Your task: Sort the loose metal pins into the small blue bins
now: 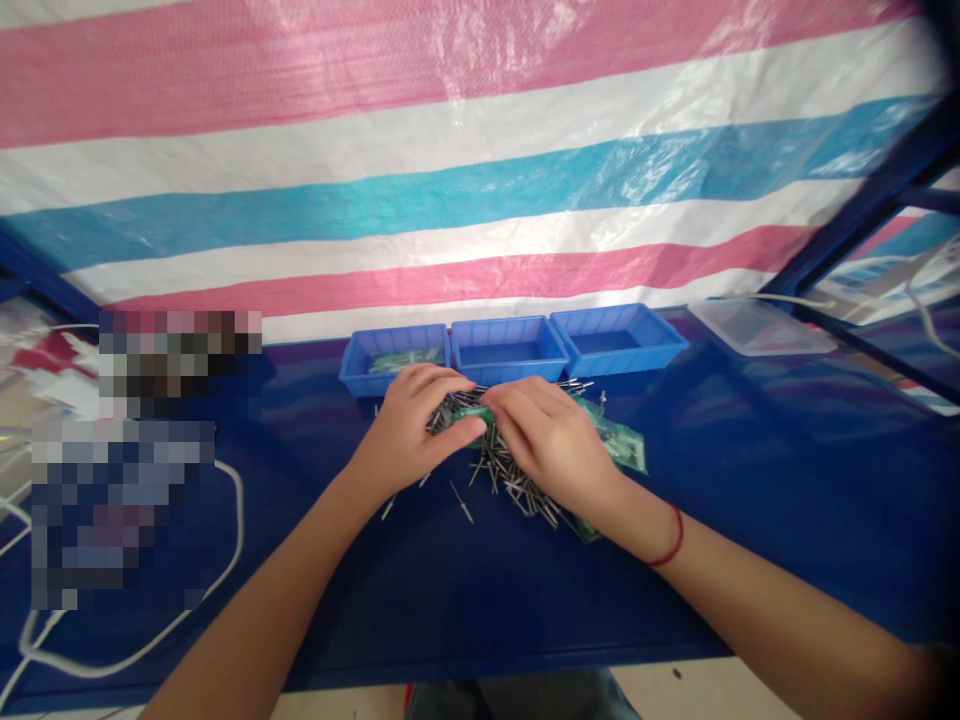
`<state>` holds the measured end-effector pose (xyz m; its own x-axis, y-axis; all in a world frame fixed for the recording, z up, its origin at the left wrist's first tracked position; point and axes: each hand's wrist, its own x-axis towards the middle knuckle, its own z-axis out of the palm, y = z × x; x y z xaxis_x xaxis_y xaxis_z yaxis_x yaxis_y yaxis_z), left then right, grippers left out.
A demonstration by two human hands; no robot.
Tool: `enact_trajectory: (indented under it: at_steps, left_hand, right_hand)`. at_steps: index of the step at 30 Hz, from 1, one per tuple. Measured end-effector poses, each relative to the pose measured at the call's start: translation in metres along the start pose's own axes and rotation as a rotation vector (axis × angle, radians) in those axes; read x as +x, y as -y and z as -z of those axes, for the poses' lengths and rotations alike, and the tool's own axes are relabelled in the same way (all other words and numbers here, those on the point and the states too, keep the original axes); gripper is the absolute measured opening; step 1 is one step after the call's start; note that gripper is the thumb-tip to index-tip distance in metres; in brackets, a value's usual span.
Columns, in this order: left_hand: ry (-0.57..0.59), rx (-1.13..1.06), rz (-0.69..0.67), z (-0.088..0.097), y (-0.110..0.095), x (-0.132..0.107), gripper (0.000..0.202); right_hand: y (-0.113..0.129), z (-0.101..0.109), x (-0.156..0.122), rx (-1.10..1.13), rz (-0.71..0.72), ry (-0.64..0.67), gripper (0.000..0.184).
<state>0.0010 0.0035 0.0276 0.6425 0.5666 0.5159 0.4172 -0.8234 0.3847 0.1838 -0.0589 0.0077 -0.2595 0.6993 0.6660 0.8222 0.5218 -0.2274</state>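
Many thin metal pins that look like blind rivets [517, 485] lie in a loose pile on the blue tabletop. My left hand [416, 425] curves around the pile's left side, thumb and forefinger apart, its thumb tip beside a small green plastic bag [472, 412]. Closed at the fingertips, my right hand [559, 440] pinches at this bag's right end; its fingers hide part of the grip. Another green bag [626, 445] with metal pieces inside lies right of my right hand. A single rivet [462, 503] lies in front of the pile.
Behind the pile stand three blue bins in a row: the left bin [356, 378] holds green packets, beside the middle bin [510, 368] and right bin [622, 356]. A clear plastic lid [761, 328] is at the back right. A white cable [238, 510] loops on the left.
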Motion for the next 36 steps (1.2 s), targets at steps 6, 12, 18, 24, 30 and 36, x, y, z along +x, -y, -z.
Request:
enact_trajectory:
  at_steps: [6,12,18,24,30,36]
  left_hand:
    - [0.01,-0.069,0.158,-0.02,-0.012,-0.002,0.015]
    - [-0.157,-0.081,0.203,-0.016,-0.009,-0.004,0.012]
    - [-0.252,0.09,-0.064,-0.015,-0.013,-0.009,0.013]
    - [-0.357,0.15,-0.137,-0.013,-0.014,-0.012,0.026]
    - [-0.239,0.162,-0.135,-0.009,-0.012,-0.01,0.032]
    - [-0.163,-0.396,0.262,-0.015,-0.014,-0.009,0.041]
  right_hand:
    - [-0.005,0.007,0.002,0.122,-0.035,-0.108,0.017]
    - [0.006,0.013,0.001,0.486,-0.386,-0.112,0.021]
    - [0.003,0.018,0.006,0.899,-0.783,-0.018,0.042]
    - [-0.001,0.02,0.01,1.344,-1.018,0.34,0.043]
    - [-0.006,0.022,0.012,1.451,-0.915,0.244,0.022]
    - [-0.015,0.024,0.005,0.536,-0.38,-0.125,0.012]
